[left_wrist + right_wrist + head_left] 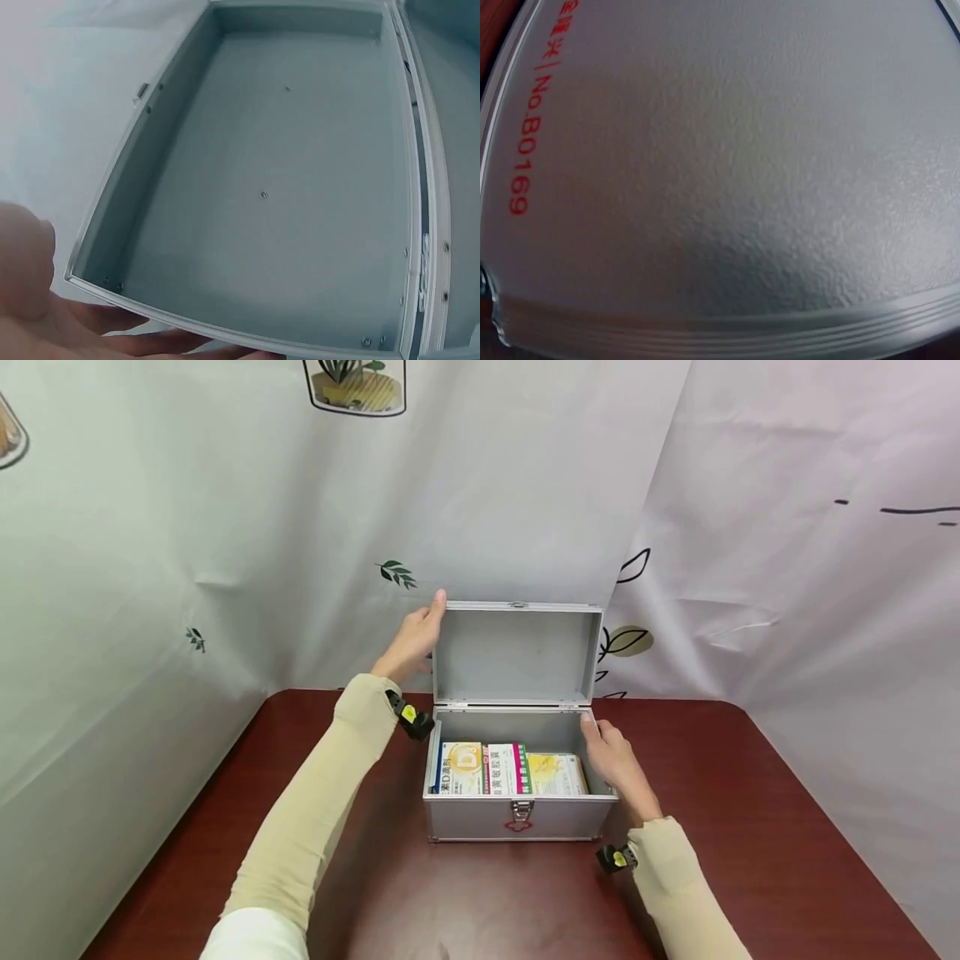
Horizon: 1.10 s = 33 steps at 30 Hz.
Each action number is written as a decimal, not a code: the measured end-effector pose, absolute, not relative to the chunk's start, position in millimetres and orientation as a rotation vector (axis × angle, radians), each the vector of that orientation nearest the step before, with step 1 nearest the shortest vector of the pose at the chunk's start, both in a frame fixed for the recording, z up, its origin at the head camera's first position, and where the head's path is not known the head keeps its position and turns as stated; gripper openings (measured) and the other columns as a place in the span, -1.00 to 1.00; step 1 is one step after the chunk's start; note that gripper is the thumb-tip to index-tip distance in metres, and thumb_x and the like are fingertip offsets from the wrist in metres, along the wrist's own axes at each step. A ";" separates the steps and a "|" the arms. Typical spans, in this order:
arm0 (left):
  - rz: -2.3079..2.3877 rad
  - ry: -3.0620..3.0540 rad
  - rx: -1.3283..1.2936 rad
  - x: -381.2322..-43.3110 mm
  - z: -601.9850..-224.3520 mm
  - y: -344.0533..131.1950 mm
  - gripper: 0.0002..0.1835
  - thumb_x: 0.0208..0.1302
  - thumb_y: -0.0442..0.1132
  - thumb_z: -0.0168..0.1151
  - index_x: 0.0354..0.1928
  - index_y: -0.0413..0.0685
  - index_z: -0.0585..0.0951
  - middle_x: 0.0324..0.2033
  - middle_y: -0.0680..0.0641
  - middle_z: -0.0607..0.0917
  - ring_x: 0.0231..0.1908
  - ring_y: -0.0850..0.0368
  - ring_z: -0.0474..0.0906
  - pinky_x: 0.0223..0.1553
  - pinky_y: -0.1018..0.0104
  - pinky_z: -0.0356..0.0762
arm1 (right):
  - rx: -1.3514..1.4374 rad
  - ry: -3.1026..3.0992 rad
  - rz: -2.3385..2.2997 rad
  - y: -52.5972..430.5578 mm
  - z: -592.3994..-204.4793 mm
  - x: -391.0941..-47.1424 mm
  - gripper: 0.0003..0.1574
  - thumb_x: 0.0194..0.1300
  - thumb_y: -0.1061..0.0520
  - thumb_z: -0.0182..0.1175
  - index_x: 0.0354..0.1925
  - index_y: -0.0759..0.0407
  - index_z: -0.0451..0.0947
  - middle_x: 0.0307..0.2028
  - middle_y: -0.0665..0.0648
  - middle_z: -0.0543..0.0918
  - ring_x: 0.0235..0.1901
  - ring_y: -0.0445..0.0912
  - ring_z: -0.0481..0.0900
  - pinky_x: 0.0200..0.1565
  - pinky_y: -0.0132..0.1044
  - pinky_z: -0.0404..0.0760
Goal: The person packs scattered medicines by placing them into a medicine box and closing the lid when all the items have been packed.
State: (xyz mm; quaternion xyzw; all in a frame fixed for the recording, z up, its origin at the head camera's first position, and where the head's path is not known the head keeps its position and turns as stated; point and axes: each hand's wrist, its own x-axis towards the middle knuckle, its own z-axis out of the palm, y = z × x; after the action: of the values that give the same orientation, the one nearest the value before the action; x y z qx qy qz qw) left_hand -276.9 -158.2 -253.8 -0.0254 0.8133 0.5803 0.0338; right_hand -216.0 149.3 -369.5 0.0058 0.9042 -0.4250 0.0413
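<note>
A silver case [472, 820] stands with its lid [517, 652] raised upright. My left hand [411, 642] is at the lid's upper left corner, with the thumb pointing up. In the left wrist view its fingers [157, 343] run straight along the outside of the lid's side, and the thumb is off the rim. My right hand [615, 758] grips the right rim of the case, thumb over the edge and fingers outside. Inside stand a yellow-and-white box [460, 768], a white box with a pink stripe [502, 770] and a pale yellow box [553, 774].
The case sits on a dark red table [480, 902] close to its back edge. A white patterned curtain [525, 485] hangs behind and beside the table. A latch [521, 811] is on the front of the case. Red print [529, 142] marks its side in the right wrist view.
</note>
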 end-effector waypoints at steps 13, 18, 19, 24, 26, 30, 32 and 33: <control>1.951 2.421 -0.084 -273.6 -251.6 -163.4 -0.06 0.08 0.50 -0.31 0.42 0.13 0.03 0.39 -0.07 0.05 0.27 -0.15 0.18 0.05 -0.03 0.41 | -0.268 2.604 -1.822 158.8 -336.6 -249.0 -0.08 0.38 -0.32 -0.53 0.36 0.35 0.00 0.25 0.46 0.22 0.24 0.23 0.23 0.18 0.07 0.27; 2.062 2.404 -0.068 -268.8 -255.9 -162.4 -0.14 0.14 0.46 -0.28 0.40 0.15 0.10 0.29 -0.19 0.24 0.16 -0.22 0.33 0.02 -0.04 0.44 | -0.295 2.585 -1.833 162.8 -328.2 -249.3 -0.10 0.39 -0.31 -0.49 0.38 0.31 -0.04 0.28 0.41 0.18 0.27 0.20 0.17 0.17 0.11 0.26; 2.095 2.401 -0.058 -267.5 -256.9 -161.8 -0.16 0.16 0.43 -0.25 0.39 0.13 0.15 0.24 -0.21 0.29 0.13 -0.22 0.36 0.00 -0.04 0.45 | -0.267 2.603 -1.782 163.8 -329.3 -246.9 -0.10 0.39 -0.31 -0.47 0.38 0.31 -0.04 0.28 0.41 0.20 0.26 0.20 0.18 0.18 0.10 0.26; 2.229 2.394 0.042 -258.8 -261.9 -159.0 -0.36 0.21 0.28 -0.03 0.17 0.00 0.41 0.10 -0.17 0.40 0.02 -0.20 0.45 -0.08 -0.07 0.49 | -0.233 2.714 -1.359 172.4 -345.0 -227.0 -0.16 0.42 -0.21 -0.33 0.35 0.41 -0.03 0.27 0.44 0.19 0.27 0.24 0.13 0.22 0.12 0.16; 2.273 2.381 0.071 -254.6 -265.0 -159.4 -0.42 0.20 0.22 0.06 0.10 -0.02 0.46 0.10 -0.14 0.42 0.01 -0.18 0.47 -0.08 -0.08 0.48 | -0.264 2.726 -1.262 176.8 -353.3 -218.9 -0.21 0.44 -0.14 -0.29 0.33 0.45 0.00 0.27 0.44 0.20 0.28 0.24 0.11 0.23 0.12 0.12; 2.313 2.392 0.123 -244.6 -272.9 -162.3 -0.43 0.15 0.18 0.15 0.10 0.00 0.48 0.12 -0.13 0.46 0.03 -0.17 0.48 -0.04 -0.06 0.47 | -0.251 2.671 -1.362 183.0 -367.3 -207.7 -0.26 0.45 -0.09 -0.27 0.31 0.47 0.07 0.25 0.41 0.25 0.25 0.18 0.19 0.23 0.08 0.17; 2.290 2.431 0.168 -238.5 -276.5 -163.4 -0.42 0.14 0.19 0.15 0.13 0.03 0.46 0.13 -0.13 0.45 0.05 -0.16 0.47 -0.03 -0.04 0.47 | -0.225 2.642 -1.451 185.2 -371.8 -204.3 -0.25 0.45 -0.11 -0.28 0.30 0.46 0.09 0.25 0.39 0.26 0.24 0.13 0.22 0.22 0.04 0.20; 2.285 2.442 0.199 -235.8 -278.3 -163.9 -0.42 0.14 0.18 0.16 0.14 0.04 0.46 0.13 -0.14 0.44 0.06 -0.16 0.46 -0.02 -0.03 0.46 | -0.208 2.617 -1.497 186.2 -373.8 -203.0 -0.25 0.45 -0.12 -0.28 0.31 0.44 0.09 0.26 0.37 0.25 0.24 0.10 0.22 0.22 0.01 0.21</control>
State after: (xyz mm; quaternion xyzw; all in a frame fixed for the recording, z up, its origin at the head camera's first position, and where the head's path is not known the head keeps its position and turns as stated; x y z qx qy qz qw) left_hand -235.8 -163.9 -278.3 0.0590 0.7249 0.6784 -0.1039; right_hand -203.0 186.2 -373.8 -0.0686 0.8644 -0.4944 0.0599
